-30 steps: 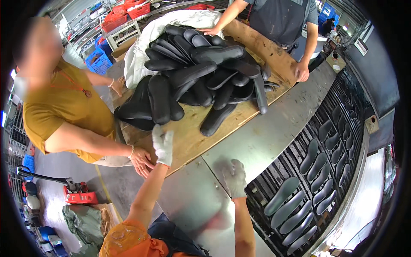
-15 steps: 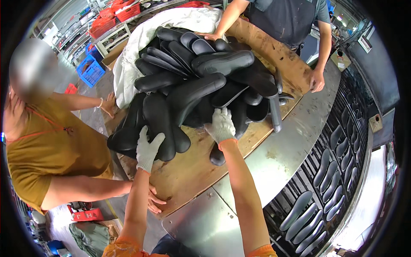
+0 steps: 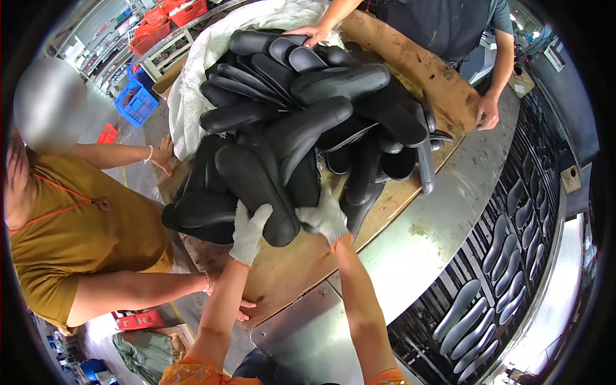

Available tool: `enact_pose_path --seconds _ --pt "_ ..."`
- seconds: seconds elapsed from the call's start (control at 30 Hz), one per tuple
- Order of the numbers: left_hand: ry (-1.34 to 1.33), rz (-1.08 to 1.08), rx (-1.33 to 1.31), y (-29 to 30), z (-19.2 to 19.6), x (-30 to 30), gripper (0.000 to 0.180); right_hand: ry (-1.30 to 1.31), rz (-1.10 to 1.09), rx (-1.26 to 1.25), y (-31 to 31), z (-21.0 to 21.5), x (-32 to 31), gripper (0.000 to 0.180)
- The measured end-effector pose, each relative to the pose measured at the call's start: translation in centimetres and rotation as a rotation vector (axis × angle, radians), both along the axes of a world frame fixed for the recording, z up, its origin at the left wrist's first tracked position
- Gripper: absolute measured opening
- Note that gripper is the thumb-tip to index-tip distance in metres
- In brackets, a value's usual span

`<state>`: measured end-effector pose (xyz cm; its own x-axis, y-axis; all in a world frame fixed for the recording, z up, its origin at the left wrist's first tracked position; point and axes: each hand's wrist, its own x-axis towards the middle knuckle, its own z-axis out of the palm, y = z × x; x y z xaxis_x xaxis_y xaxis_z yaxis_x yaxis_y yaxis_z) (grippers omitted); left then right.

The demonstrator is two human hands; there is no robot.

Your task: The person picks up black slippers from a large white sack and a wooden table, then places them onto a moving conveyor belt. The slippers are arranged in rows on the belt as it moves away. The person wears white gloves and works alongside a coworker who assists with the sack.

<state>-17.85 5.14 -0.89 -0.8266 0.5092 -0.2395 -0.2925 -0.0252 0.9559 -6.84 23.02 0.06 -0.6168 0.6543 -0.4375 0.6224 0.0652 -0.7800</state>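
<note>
A heap of black shoe soles lies in front of me on a wooden board. My left hand, in a white knit glove, grips the near part of one shoe sole, its thumb pressed on the edge and the other fingers partly hidden. To its right, my gloved right hand closes round the near end of a darker shoe sole; its fingertips are partly hidden. Another sole lies just right of that hand.
A white sack rings the heap's far left. A person in a mustard shirt stands left; another in a dark apron touches the heap from the far side. At right, soles lie on a slatted conveyor beyond a metal tabletop.
My left hand has moved right, and the near end of its sole has swung right. My right hand has come nearer and lower, closer to the left one.
</note>
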Motion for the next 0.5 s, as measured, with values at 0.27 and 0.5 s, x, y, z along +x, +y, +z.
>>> enact_pose_path --seconds 0.27,0.5 --pt "-0.361 -0.176 0.036 -4.1 1.5 9.2 0.085 0.087 -0.19 -0.149 -7.5 -0.8 13.0 0.109" --pt "-0.575 -0.418 0.304 -10.1 -1.5 19.0 0.093 -0.113 -0.209 -0.075 -14.1 4.7 24.4 0.108"
